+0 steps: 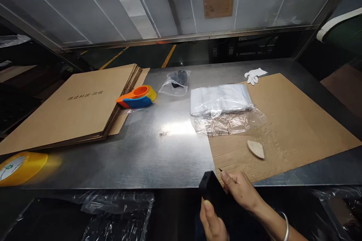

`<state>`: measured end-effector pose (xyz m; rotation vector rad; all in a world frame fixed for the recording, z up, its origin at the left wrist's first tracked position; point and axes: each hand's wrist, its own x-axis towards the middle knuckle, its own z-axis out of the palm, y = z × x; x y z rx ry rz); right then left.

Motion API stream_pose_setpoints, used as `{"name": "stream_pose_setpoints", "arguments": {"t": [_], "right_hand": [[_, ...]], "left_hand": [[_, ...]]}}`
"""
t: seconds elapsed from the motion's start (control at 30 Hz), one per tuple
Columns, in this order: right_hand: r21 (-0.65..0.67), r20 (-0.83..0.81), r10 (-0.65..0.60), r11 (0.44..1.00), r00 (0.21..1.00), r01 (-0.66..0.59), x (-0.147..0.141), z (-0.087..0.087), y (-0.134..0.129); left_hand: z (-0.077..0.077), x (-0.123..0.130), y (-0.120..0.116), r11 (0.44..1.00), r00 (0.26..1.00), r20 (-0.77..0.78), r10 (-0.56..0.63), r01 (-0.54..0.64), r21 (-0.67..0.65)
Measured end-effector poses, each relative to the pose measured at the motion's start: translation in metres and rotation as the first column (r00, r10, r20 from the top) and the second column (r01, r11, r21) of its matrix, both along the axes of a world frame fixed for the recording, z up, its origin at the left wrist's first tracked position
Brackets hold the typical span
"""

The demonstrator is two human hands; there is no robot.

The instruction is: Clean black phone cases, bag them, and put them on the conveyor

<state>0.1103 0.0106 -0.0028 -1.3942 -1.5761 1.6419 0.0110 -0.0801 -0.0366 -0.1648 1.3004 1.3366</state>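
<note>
My left hand (212, 224) is closed around a black rectangular block-like object (210, 184), held upright just off the table's front edge. Pinched in my right hand (243, 192), close beside that object, is a thin tool with a dark pointed tip (220, 170); the rest of it is hidden by my fingers. Beyond my right hand, a pale wedge-shaped piece (256, 149) lies on a flat cardboard sheet (296, 128). A stack of clear plastic bags (220, 98) rests partly on the same sheet.
A white glove (256, 75) lies at the back right. An orange and blue tape dispenser (138, 97) sits against stacked cardboard (73, 101). A yellow tape roll (22, 167) is at front left, and a bagged black item (179, 79) at the back. Plastic-lined containers (118, 211) stand below the edge.
</note>
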Motion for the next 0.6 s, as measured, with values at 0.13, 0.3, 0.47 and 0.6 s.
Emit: {"name": "stream_pose_setpoints", "arguments": {"t": [0.13, 0.3, 0.47, 0.6], "right_hand": [[-0.096, -0.11, -0.117, 0.99, 0.987, 0.107, 0.006, -0.001, 0.001], [-0.142, -0.128, -0.248, 0.963, 0.96, 0.23, 0.018, 0.002, 0.005], [-0.091, -0.133, -0.212, 0.975, 0.968, 0.201, 0.028, 0.011, 0.006], [0.038, -0.108, -0.155, 0.986, 0.982, 0.16, 0.035, 0.017, 0.007]], "left_hand": [[0.017, 0.009, 0.019, 0.997, 0.996, 0.069, 0.063, -0.066, 0.033], [0.032, 0.011, 0.034, 0.984, 0.981, 0.185, -0.061, 0.028, 0.179], [0.033, 0.007, 0.031, 0.947, 0.959, 0.189, -0.209, 0.151, 0.283], [0.026, 0.004, 0.029, 0.87, 0.957, -0.031, -0.289, 0.276, 0.409]]}}
